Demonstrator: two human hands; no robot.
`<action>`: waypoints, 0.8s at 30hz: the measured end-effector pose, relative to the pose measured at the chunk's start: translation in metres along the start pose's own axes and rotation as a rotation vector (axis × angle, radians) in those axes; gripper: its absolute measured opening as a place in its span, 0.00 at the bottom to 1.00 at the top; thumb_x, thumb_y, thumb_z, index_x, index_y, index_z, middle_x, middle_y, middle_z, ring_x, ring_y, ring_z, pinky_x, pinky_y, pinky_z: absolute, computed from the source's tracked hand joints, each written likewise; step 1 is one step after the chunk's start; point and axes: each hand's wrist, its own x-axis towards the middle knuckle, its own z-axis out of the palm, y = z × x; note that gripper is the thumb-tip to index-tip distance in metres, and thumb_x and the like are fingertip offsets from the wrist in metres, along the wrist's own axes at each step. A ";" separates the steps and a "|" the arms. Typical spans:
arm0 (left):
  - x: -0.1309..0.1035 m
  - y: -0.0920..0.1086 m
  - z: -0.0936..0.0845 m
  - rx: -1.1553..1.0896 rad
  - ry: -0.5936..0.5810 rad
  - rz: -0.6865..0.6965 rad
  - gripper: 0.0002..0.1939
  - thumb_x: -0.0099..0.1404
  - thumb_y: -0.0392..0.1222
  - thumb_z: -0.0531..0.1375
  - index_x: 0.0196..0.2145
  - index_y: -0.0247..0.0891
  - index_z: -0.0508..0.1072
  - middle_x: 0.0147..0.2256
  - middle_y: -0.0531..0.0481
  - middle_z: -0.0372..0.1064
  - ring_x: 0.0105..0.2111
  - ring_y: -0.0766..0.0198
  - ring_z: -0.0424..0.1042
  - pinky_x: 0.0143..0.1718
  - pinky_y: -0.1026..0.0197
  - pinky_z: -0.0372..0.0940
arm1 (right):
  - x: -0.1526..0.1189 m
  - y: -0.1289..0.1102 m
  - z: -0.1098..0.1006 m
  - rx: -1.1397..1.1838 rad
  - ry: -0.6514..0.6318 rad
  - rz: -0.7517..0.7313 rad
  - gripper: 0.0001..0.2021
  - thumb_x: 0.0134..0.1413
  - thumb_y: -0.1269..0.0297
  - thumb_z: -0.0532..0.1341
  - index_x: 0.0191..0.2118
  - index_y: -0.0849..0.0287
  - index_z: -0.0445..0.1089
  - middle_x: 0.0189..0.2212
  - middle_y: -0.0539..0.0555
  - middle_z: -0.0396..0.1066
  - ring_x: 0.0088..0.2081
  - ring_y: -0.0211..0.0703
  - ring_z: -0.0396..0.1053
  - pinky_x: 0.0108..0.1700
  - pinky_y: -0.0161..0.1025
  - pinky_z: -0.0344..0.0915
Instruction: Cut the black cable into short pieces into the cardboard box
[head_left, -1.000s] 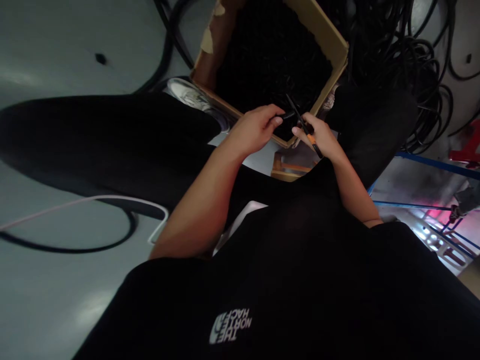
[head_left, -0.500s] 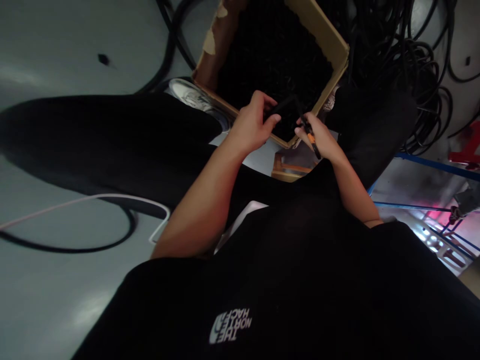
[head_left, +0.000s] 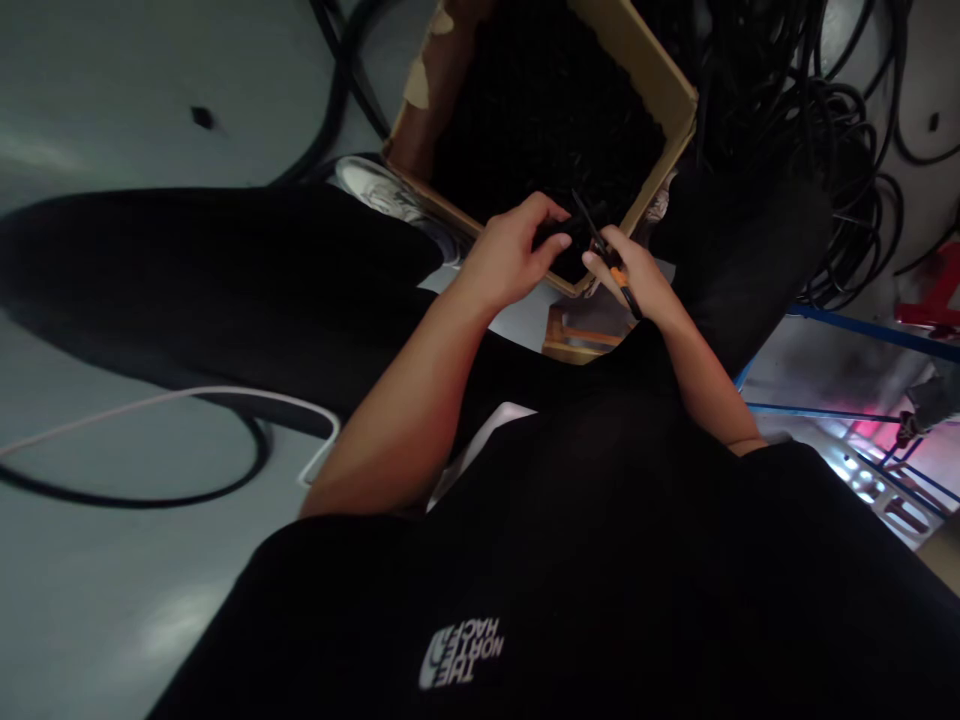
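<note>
My right hand (head_left: 628,268) is closed on a pair of scissors (head_left: 616,275) with black and orange handles. Their dark blades point up and to the left over the box. My left hand (head_left: 514,250) pinches a short black piece that looks like hose or rubber strip (head_left: 553,232), close to the blades. Whether the blades touch it cannot be made out against the dark. Both hands are over the near corner of an open cardboard box (head_left: 679,105), which is filled with many small black pieces (head_left: 540,110).
A heap of black hose or cable (head_left: 840,180) lies on the floor right of the box. At left, a white cable (head_left: 187,393) and a black cable (head_left: 150,500) cross the floor. A wooden piece (head_left: 574,340) sits below the box; blue bars (head_left: 862,328) stand at right.
A black strip that stretched bent between the hands no longer shows there; the scissor blades now stand out. My left hand has shifted slightly right, towards the scissors.
</note>
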 end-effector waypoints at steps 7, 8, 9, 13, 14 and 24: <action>0.000 -0.004 -0.003 0.015 0.033 -0.041 0.23 0.81 0.62 0.67 0.65 0.50 0.78 0.56 0.41 0.84 0.60 0.39 0.83 0.65 0.41 0.77 | 0.001 0.000 -0.001 -0.039 0.023 0.029 0.32 0.78 0.25 0.63 0.55 0.52 0.77 0.46 0.57 0.82 0.50 0.59 0.81 0.63 0.62 0.83; 0.000 -0.001 -0.005 0.014 0.022 -0.041 0.23 0.81 0.61 0.67 0.65 0.49 0.78 0.56 0.41 0.83 0.60 0.38 0.83 0.65 0.42 0.77 | 0.002 0.000 -0.001 -0.044 0.026 0.025 0.32 0.78 0.25 0.63 0.55 0.52 0.77 0.47 0.58 0.83 0.51 0.59 0.82 0.63 0.62 0.83; 0.000 0.001 -0.006 0.014 0.008 -0.041 0.22 0.81 0.60 0.66 0.65 0.48 0.78 0.56 0.41 0.83 0.60 0.39 0.83 0.65 0.42 0.77 | 0.003 0.001 -0.001 -0.049 0.037 0.019 0.32 0.78 0.25 0.63 0.55 0.52 0.77 0.48 0.59 0.83 0.53 0.60 0.82 0.64 0.63 0.83; 0.000 0.007 -0.008 0.012 -0.026 -0.027 0.18 0.83 0.55 0.63 0.62 0.46 0.80 0.54 0.41 0.84 0.59 0.41 0.83 0.65 0.43 0.77 | 0.006 0.003 -0.003 -0.069 0.104 -0.016 0.30 0.77 0.26 0.65 0.53 0.52 0.77 0.52 0.61 0.82 0.56 0.61 0.81 0.68 0.64 0.81; 0.000 0.008 -0.008 0.012 -0.020 -0.019 0.17 0.84 0.55 0.62 0.62 0.46 0.80 0.55 0.41 0.84 0.59 0.41 0.83 0.66 0.43 0.77 | 0.006 0.003 -0.005 -0.071 0.110 -0.016 0.30 0.76 0.26 0.65 0.53 0.53 0.77 0.51 0.61 0.82 0.56 0.61 0.82 0.67 0.64 0.81; 0.002 -0.004 -0.008 0.006 0.066 -0.019 0.24 0.86 0.64 0.59 0.67 0.52 0.81 0.60 0.38 0.84 0.68 0.37 0.80 0.75 0.36 0.73 | -0.003 -0.002 -0.014 -0.009 0.023 0.078 0.28 0.78 0.29 0.64 0.56 0.50 0.77 0.46 0.58 0.82 0.51 0.60 0.81 0.62 0.60 0.82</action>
